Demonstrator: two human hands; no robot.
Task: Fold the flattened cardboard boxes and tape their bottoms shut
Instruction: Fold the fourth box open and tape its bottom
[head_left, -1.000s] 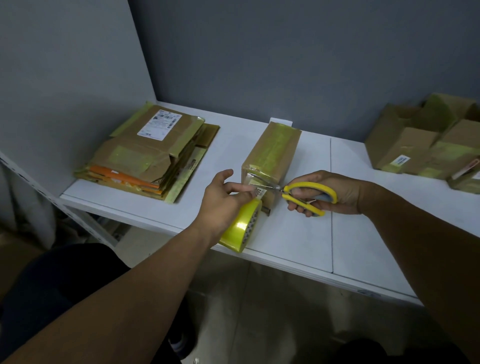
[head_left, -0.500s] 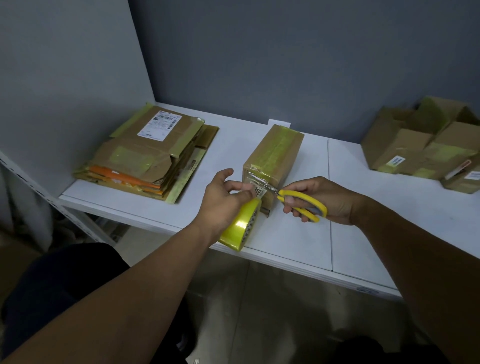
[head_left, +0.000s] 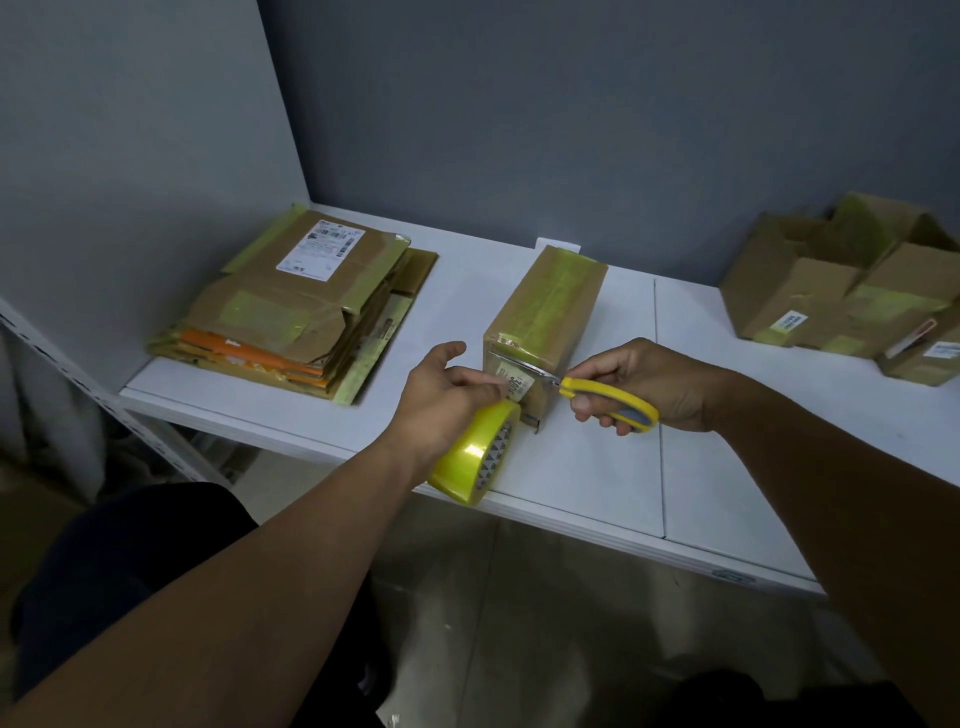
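Scissors (head_left: 597, 391), gripped by the right hand (head_left: 652, 382), have tilted onto the box (head_left: 545, 306), apparently to sever tape pulled taut from the tape roll (head_left: 472, 457) the left hand (head_left: 441, 389) holds.

flat stack (head_left: 306, 312) L | taped box (head_left: 550, 306) ctr | boxes (head_left: 810, 296) R | room: table (head_left: 457, 312) btwn

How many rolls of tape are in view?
1: the yellow tape roll in the left hand, at the table's front edge beside the middle box. No others visible.

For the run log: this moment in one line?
left hand: holds tape roll | right hand: holds scissors at box near end | stage: cutting from roll
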